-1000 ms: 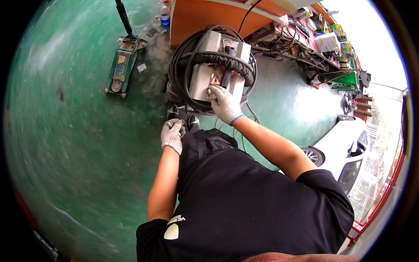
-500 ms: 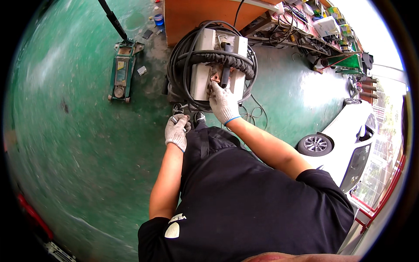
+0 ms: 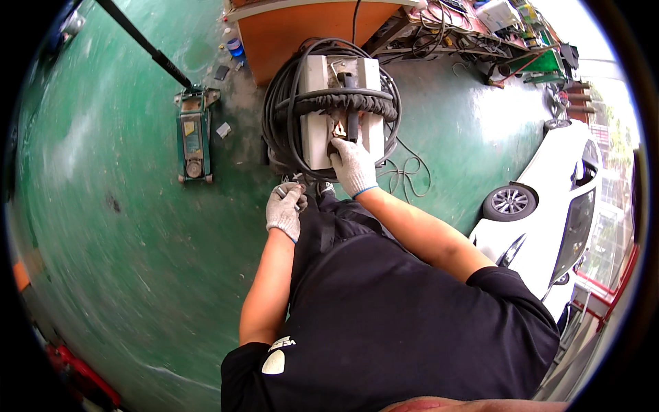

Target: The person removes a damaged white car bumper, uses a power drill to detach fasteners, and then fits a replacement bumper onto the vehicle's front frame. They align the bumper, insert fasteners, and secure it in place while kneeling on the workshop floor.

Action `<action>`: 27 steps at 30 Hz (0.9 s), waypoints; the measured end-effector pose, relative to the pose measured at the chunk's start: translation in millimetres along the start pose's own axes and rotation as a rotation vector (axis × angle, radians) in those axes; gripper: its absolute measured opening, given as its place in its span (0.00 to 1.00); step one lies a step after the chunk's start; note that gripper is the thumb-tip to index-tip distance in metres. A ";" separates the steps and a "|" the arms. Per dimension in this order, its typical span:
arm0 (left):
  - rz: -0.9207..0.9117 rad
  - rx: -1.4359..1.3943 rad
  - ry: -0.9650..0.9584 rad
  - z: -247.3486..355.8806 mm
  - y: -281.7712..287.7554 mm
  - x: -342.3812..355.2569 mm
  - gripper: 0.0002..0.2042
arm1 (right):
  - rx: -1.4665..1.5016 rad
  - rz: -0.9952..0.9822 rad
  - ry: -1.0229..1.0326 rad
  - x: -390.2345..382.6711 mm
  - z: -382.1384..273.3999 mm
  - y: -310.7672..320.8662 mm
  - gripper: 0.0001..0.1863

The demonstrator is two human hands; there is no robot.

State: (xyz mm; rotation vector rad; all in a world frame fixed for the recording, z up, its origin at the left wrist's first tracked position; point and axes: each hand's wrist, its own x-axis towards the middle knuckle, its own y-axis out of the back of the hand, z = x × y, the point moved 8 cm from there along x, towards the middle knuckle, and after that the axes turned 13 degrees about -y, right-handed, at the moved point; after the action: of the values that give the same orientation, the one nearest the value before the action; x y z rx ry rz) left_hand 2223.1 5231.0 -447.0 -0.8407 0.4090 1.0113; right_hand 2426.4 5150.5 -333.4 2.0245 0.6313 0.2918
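A pale metal machine (image 3: 313, 144) with a black handle stands in front of me, with thick black hose (image 3: 281, 121) coiled around it and a ribbed black sleeve across its top. My right hand (image 3: 353, 167), in a knitted glove, has its fingers curled at the machine's lower middle, just below a copper-coloured fitting (image 3: 339, 130); what they grip is hidden. My left hand (image 3: 285, 209), also gloved, is closed on a small silvery metal piece (image 3: 282, 191) below and left of the machine.
A green floor jack (image 3: 194, 141) with a long handle stands left. An orange cabinet (image 3: 295, 34) is behind the machine. A cluttered bench (image 3: 473, 27) lines the back right. A white car (image 3: 528, 233) is at right. Loose cable (image 3: 412, 175) lies on the green floor (image 3: 103, 240).
The view has turned a little, so the jack sits lower and more of the car shows. My left hand has shifted slightly rightward; my right hand stays at the machine.
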 end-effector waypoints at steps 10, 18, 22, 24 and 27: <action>-0.108 0.087 0.055 18.4 -8.9 21.3 0.06 | -0.172 0.046 -0.059 -4.5 -6.4 -6.3 0.16; -0.121 0.124 0.028 28.0 -2.4 16.4 0.06 | -0.049 -0.011 -0.160 -6.5 9.4 -10.4 0.17; -0.119 0.125 0.010 29.5 7.8 4.9 0.06 | 0.390 0.052 -0.229 -6.4 29.7 5.0 0.13; -0.115 0.134 0.012 27.6 14.3 -2.6 0.06 | 0.629 -0.006 -0.316 -5.4 45.1 6.7 0.13; -0.129 0.151 0.023 21.9 18.8 -15.6 0.06 | 0.767 0.004 -0.471 -5.9 67.6 15.7 0.15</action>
State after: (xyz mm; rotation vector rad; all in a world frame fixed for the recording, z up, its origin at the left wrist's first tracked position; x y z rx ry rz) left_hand 2197.6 5243.9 -431.0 -0.7343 0.4397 0.8412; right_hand 2456.6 5091.3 -354.2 2.6874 0.4688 -0.4971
